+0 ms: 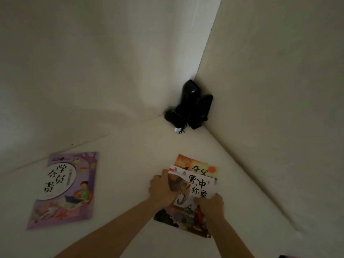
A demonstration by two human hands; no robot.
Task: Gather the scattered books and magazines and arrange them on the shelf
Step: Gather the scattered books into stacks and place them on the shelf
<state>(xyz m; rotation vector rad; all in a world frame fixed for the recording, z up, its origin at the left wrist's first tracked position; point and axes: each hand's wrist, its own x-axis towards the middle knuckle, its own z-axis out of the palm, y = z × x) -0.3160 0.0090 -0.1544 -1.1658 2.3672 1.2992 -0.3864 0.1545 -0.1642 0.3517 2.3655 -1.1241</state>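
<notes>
While both hands, left hand (163, 189) and right hand (211, 202), grip the elephant book (193, 185) stacked on an orange book (197, 164), the purple book (63, 190) lies ungathered on the pale surface (130, 164), no shelf in view.

Two picture books lie stacked on the right, flat on a pale surface near the corner. The top book (193, 185) has a white cover with an elephant and bold black characters. Beneath it, an orange book (197, 164) with a red sun pokes out on the far side. Well apart to the left lies a purple book (65, 189), flat, face up, showing a white oval and a seated figure.
</notes>
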